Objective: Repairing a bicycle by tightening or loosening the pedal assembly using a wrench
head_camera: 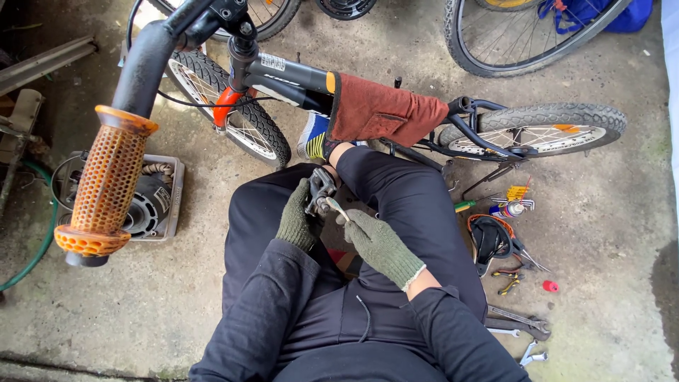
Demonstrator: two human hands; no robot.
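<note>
While the left hand (296, 221) fingers grip a metal part (320, 191), the right hand (378, 244) fingers pinch a small tool (337, 208) against it.

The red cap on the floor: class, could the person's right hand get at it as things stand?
Probably yes. The red cap lies uncovered on the concrete, right of the leg, but the right hand holds a small tool and must free itself first.

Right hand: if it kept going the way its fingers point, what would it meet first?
Probably the small metal bike part that the left hand grips; the right hand points up-left at it, holding a thin tool.
</note>
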